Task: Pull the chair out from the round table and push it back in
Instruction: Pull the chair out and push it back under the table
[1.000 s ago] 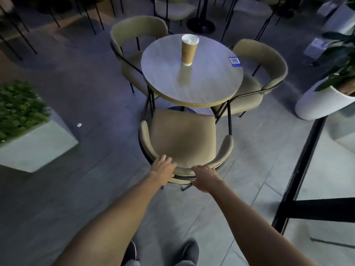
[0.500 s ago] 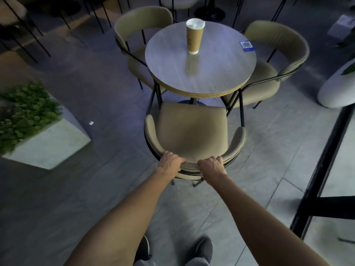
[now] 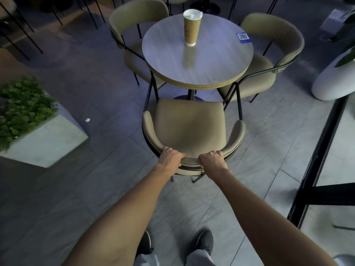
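One head-worn view looks steeply down and forward over the chair [image 3: 189, 129] to the table [image 3: 211, 66]. It sits close above both arms. Edges look blurred, perhaps by motion.

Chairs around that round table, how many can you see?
3. One chair nearest, held by both hands; one at the table's far left; one at its right. More chair legs show at the top edge, belonging to other tables.

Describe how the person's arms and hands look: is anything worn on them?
Both arms are bare up to the edge of the picture; no sleeve shows. The left hand and the right hand wear no gloves, and I see no watch, bracelet or ring, though the fingers are partly hidden and the light is dim.
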A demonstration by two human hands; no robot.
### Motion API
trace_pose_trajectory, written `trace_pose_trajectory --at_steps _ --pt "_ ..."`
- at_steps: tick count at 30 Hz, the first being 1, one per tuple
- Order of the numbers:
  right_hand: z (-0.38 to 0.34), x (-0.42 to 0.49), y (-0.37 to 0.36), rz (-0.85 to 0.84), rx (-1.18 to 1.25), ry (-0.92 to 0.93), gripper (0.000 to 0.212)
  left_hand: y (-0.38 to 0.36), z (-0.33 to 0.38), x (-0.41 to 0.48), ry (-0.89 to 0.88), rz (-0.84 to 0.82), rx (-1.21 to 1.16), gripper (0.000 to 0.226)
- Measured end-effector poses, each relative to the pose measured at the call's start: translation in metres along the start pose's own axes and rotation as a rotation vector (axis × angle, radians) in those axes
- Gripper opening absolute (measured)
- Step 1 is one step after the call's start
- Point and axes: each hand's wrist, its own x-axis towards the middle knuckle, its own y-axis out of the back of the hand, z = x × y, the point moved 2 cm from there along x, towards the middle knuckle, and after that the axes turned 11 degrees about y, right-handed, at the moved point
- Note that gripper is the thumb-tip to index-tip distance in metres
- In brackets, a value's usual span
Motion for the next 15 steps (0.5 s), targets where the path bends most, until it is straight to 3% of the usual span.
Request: trace_pose_trajectory --at_steps 15 --pt "-0.012 -0.015 -0.015 0.027 0.028 0.006 0.021 -0.011 -0.005 -0.012 -0.009 -0.005 -0.051 0.040"
